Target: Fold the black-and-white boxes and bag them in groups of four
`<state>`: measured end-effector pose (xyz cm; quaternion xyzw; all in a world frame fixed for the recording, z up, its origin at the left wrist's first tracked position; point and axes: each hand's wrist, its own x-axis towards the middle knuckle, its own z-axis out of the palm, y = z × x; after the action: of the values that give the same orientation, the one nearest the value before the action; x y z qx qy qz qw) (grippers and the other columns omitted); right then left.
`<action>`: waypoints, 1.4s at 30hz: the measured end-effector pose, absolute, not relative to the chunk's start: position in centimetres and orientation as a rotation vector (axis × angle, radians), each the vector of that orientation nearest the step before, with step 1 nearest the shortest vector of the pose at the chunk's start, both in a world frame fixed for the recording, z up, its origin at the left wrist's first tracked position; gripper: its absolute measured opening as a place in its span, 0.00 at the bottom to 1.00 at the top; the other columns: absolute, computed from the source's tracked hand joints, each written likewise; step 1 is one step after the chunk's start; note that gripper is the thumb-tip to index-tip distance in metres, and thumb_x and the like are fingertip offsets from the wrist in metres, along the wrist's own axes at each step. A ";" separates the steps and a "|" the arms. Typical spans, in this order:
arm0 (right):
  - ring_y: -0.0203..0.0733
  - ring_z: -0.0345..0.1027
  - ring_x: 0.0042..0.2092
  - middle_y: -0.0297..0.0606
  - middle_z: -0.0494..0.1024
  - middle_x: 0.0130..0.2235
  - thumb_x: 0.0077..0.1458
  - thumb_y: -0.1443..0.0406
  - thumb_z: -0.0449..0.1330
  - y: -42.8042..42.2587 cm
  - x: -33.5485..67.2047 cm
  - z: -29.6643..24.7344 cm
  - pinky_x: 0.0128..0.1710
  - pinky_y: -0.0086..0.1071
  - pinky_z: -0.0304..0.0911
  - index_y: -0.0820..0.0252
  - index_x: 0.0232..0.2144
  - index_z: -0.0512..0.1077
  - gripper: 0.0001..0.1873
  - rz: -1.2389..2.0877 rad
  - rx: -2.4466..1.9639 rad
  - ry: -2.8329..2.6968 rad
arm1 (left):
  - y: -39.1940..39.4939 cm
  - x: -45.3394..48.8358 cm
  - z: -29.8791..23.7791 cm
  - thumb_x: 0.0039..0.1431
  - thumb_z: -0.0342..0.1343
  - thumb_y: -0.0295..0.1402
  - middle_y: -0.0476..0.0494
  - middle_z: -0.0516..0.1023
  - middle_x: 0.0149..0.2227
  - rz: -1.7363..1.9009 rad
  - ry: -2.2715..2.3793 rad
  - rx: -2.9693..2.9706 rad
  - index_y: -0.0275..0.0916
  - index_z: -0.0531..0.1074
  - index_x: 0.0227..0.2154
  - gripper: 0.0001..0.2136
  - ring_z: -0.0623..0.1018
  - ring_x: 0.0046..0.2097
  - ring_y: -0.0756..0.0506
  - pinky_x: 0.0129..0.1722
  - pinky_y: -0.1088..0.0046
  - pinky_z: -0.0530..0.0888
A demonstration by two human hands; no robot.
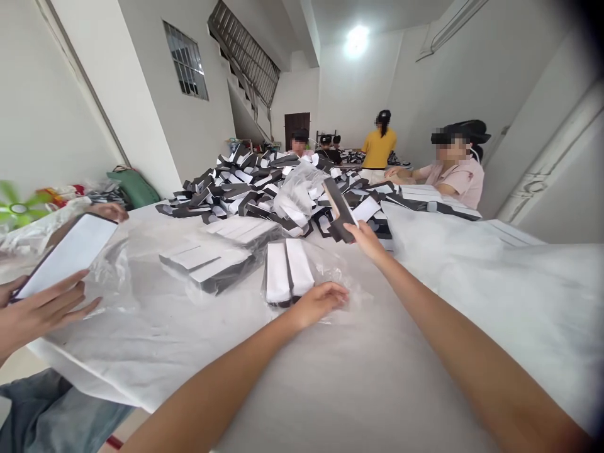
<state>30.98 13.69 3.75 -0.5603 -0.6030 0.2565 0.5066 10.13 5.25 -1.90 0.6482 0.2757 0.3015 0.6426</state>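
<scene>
My right hand (363,239) pinches a dark box sleeve with a white inside (340,211), holding it up in front of the heap. My left hand (318,305) lies on the edge of a clear plastic bag (325,270) around white-topped black boxes (285,274); whether its fingers grip the plastic, I cannot tell. Further left, a second group of these boxes (207,261) lies in plastic on the white-covered table (377,377). Behind them rises a large loose heap of black-and-white box pieces (245,189).
A co-worker's hands (47,302) at the left hold a phone (68,255). Another person (453,179) sits at the right, working at the table's far side, and more people stand or sit beyond. White sheeting (495,296) lies at the right. Green bags (134,189) sit by the wall.
</scene>
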 end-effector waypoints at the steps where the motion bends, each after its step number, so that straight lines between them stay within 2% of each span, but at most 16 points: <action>1: 0.45 0.71 0.43 0.40 0.76 0.41 0.54 0.48 0.53 12.2 31.4 4.5 0.40 0.33 0.67 0.59 0.40 0.72 0.23 0.621 -1.279 -1.465 | 5.5 10.1 -1.8 0.57 0.58 0.42 0.39 0.79 0.41 0.691 0.593 1.376 0.36 0.76 0.40 0.14 0.77 0.43 0.42 0.50 0.62 0.69; 4: 0.49 0.69 0.49 0.38 0.76 0.44 0.52 0.47 0.57 7.8 31.0 6.5 0.47 0.37 0.65 0.57 0.45 0.72 0.25 0.766 -1.032 -1.700 | 6.0 9.6 -1.1 0.60 0.49 0.54 0.34 0.79 0.41 0.679 0.445 1.090 0.32 0.76 0.42 0.27 0.79 0.40 0.41 0.48 0.60 0.71; 7: 0.49 0.67 0.50 0.39 0.74 0.47 0.52 0.49 0.60 4.9 29.0 7.9 0.50 0.39 0.62 0.58 0.42 0.73 0.22 0.878 -0.921 -2.070 | 6.1 8.8 0.1 0.61 0.43 0.58 0.32 0.78 0.43 0.781 0.354 0.931 0.32 0.74 0.46 0.32 0.79 0.42 0.39 0.46 0.61 0.73; 13: 0.49 0.64 0.55 0.36 0.74 0.50 0.53 0.50 0.60 4.1 28.8 9.4 0.54 0.38 0.59 0.54 0.48 0.73 0.23 1.035 -0.926 -2.126 | 6.1 7.5 1.8 0.62 0.45 0.53 0.34 0.77 0.43 0.795 0.359 0.980 0.33 0.73 0.47 0.27 0.78 0.43 0.37 0.42 0.58 0.75; 18: 0.48 0.68 0.51 0.33 0.77 0.47 0.53 0.51 0.61 3.8 30.2 10.2 0.52 0.38 0.62 0.51 0.47 0.75 0.21 1.252 -1.026 -2.171 | 6.0 7.7 2.0 0.62 0.53 0.42 0.38 0.78 0.41 0.794 0.433 1.051 0.35 0.73 0.45 0.16 0.78 0.38 0.43 0.42 0.64 0.75; 20: 0.48 0.69 0.51 0.34 0.77 0.48 0.52 0.51 0.63 3.8 30.3 10.5 0.51 0.38 0.63 0.51 0.47 0.74 0.21 1.171 -1.036 -2.138 | 5.9 7.8 2.0 0.63 0.52 0.39 0.38 0.77 0.40 0.803 0.443 1.014 0.35 0.73 0.44 0.14 0.77 0.36 0.45 0.41 0.66 0.75; 24: 0.48 0.69 0.51 0.38 0.74 0.51 0.51 0.53 0.64 4.1 30.8 11.3 0.47 0.40 0.66 0.52 0.51 0.69 0.25 0.974 -0.969 -1.849 | 6.1 7.7 2.2 0.63 0.48 0.39 0.37 0.76 0.37 0.788 0.403 0.868 0.33 0.72 0.43 0.15 0.74 0.30 0.48 0.28 0.74 0.71; 30: 0.50 0.65 0.55 0.37 0.71 0.56 0.49 0.53 0.65 2.7 32.1 12.6 0.46 0.39 0.66 0.46 0.56 0.65 0.32 0.885 -0.959 -2.024 | 6.4 6.7 3.0 0.58 0.48 0.43 0.42 0.67 0.26 0.498 0.350 0.768 0.31 0.71 0.31 0.17 0.63 0.21 0.53 0.18 0.79 0.60; 33: 0.52 0.65 0.55 0.36 0.71 0.56 0.48 0.51 0.65 1.6 31.7 13.2 0.46 0.37 0.65 0.44 0.56 0.67 0.32 0.718 -1.166 -2.201 | 6.3 6.2 2.9 0.57 0.50 0.41 0.46 0.64 0.24 0.466 0.315 0.774 0.32 0.71 0.33 0.15 0.61 0.20 0.54 0.17 0.81 0.59; 37: 0.51 0.69 0.50 0.35 0.73 0.54 0.47 0.51 0.65 1.1 30.7 13.2 0.40 0.34 0.64 0.44 0.54 0.68 0.31 0.585 -1.345 -2.312 | 6.3 6.0 2.5 0.57 0.50 0.33 0.50 0.60 0.21 0.517 0.309 0.779 0.34 0.69 0.29 0.08 0.60 0.19 0.55 0.16 0.82 0.61; 40: 0.50 0.70 0.47 0.35 0.75 0.52 0.48 0.52 0.65 1.5 30.2 12.6 0.37 0.32 0.63 0.45 0.54 0.68 0.30 0.505 -1.367 -2.285 | 6.3 6.4 2.4 0.55 0.53 0.34 0.48 0.63 0.22 0.625 0.335 0.728 0.34 0.69 0.29 0.07 0.65 0.21 0.53 0.19 0.80 0.67; 42: 0.48 0.70 0.45 0.36 0.75 0.51 0.49 0.53 0.64 1.8 29.8 12.1 0.37 0.33 0.62 0.46 0.54 0.67 0.29 0.448 -1.354 -2.254 | 6.1 6.8 2.4 0.52 0.55 0.32 0.45 0.68 0.25 0.716 0.352 0.699 0.33 0.71 0.29 0.06 0.71 0.25 0.51 0.26 0.78 0.73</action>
<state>29.85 1.80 12.05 -0.4934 -0.8213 0.1632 0.2352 6.80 6.14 2.44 0.3336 0.1679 0.3412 0.8626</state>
